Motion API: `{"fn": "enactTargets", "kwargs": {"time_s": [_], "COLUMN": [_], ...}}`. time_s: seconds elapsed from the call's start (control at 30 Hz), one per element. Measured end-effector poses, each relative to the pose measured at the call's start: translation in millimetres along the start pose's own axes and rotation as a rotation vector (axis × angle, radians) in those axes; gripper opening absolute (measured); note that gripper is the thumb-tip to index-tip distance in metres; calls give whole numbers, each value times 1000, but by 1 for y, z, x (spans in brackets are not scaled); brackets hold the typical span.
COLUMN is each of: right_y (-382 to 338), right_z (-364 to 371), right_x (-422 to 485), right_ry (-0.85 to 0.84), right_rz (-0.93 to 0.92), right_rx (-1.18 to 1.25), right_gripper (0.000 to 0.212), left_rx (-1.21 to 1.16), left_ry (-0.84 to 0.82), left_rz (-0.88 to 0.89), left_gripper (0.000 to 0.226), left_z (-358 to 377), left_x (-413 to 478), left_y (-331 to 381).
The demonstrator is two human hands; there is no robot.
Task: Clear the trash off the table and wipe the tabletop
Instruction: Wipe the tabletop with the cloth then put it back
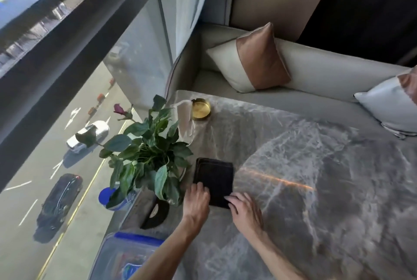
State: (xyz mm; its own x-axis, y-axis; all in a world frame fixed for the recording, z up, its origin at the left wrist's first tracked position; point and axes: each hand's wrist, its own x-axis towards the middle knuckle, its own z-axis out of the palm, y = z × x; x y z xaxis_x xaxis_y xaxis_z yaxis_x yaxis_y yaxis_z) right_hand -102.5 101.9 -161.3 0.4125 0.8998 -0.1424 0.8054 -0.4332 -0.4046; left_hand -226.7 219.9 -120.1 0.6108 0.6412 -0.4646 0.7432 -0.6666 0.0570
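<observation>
Flat on the grey marbled tabletop [316, 178], close to its window-side edge: a dark stack of square mats [214, 178], edges roughly aligned. On the stack's near left corner, the left hand [196, 199], with fingers [200, 189] bent at the knuckles and tips on the top mat, thumb hidden, so impossible to tell whether gripping or only pressing. On the near right corner, the right hand [246, 210], with fingers [232, 199] almost straight, lying loosely on the mat's edge and curled round nothing. Both forearms bare, reaching in from the bottom of the view.

Just left of the stack, a leafy green plant [144, 151] with one dark red rosebud. Below the plant, a black curved object [156, 214], kind unclear, and beside it something round and blue [105, 196], partly hidden by leaves. Nearer still, at the bottom left, a clear box with a blue rim [126, 255]. Farther along the same edge, well apart from the stack, a round gold dish [200, 109].

Beyond the table, a pale sofa [316, 69] with a cream-and-copper cushion [250, 58] and a second cushion [388, 108] at the right edge. To the left, a large window [140, 53] over a road with a white car [88, 136] and a dark car [59, 203]
</observation>
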Motion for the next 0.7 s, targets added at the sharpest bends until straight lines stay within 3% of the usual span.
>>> {"fn": "enactTargets", "kwargs": {"time_s": [0.1,0.23,0.33,0.7], "right_y": [-5,-7,-4,-11], "right_z": [-19,-23,-12,-7], "right_x": [29,63,73,66], "right_ry": [4,-305,-416,-425], "right_rz": [-8,-28,-20,26], "right_rx": [-23,-151,-248,-273], "right_gripper": [40,86,105,107], "left_rx": [-27,-67,-70,-72], "left_ry": [52,-96,-150,-173], "left_rz": [69,138,154,108], "left_gripper": [45,87,101,110], "left_z": [-5,8,22,22], "left_x": [25,53,61,67], "left_y": [-1,-11,-20,-15]}}
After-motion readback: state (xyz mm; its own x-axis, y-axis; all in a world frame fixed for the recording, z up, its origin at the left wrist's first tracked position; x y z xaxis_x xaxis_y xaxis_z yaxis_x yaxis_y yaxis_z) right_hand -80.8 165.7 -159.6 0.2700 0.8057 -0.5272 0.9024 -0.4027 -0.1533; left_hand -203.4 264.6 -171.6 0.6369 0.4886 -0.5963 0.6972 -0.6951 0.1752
